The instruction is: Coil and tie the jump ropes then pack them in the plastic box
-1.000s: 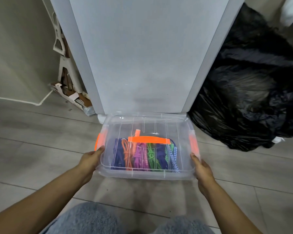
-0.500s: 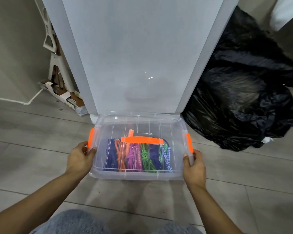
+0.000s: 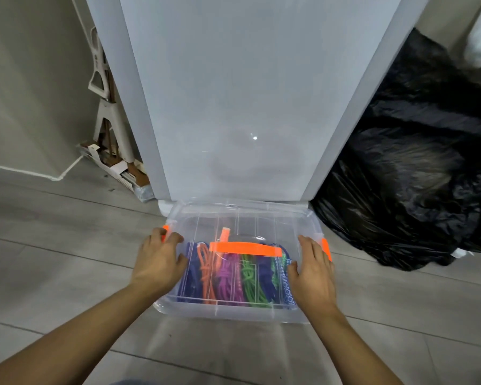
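Note:
A clear plastic box (image 3: pixel 233 311) with its lid on stands on the floor against a white appliance. An orange handle (image 3: pixel 245 249) lies across the lid, and orange latches sit at the left (image 3: pixel 165 229) and right (image 3: pixel 326 248) ends. Through the lid show several coiled jump ropes (image 3: pixel 233 276) in blue, orange, purple and green. My left hand (image 3: pixel 159 261) rests flat on the lid's left end, fingers by the left latch. My right hand (image 3: pixel 313 269) lies flat on the right end, fingers straight beside the right latch.
A tall white appliance (image 3: pixel 250 93) rises right behind the box. A bulky black plastic bag (image 3: pixel 417 173) sits on the floor to the right. A white folded stand and cardboard (image 3: pixel 109 129) lean at the left wall. Grey floor tiles (image 3: pixel 53 259) surround the box.
Both hands moved from gripping the box's ends near the latches up onto the lid, now lying flat. The box sits closer to the appliance's base.

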The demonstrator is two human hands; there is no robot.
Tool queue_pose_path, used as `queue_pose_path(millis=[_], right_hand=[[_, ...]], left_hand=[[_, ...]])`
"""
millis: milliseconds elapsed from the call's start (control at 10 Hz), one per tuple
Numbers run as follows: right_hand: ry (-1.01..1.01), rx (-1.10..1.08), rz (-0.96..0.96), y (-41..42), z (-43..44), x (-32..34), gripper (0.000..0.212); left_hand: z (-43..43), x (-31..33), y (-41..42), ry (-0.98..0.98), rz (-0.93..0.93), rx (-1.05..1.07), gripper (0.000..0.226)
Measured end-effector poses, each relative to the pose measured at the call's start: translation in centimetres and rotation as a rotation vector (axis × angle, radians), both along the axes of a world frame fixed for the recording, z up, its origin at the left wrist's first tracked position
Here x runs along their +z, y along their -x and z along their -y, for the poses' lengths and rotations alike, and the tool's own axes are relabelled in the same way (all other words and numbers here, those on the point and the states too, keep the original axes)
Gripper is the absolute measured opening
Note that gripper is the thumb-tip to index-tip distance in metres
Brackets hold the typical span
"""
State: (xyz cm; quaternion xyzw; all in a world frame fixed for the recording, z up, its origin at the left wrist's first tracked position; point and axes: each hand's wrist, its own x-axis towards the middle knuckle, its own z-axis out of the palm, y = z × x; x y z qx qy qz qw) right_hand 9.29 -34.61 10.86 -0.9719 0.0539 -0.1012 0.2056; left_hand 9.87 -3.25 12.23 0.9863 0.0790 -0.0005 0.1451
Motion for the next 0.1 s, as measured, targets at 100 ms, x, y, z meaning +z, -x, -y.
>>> queue_pose_path(millis=[100], right_hand=[[-0.038,0.083,-0.044,-2.24,-1.22,0.79,0.059]], left_hand=[[1.21,0.86,-1.96,-0.013,-0.077,-0.067,0.035]])
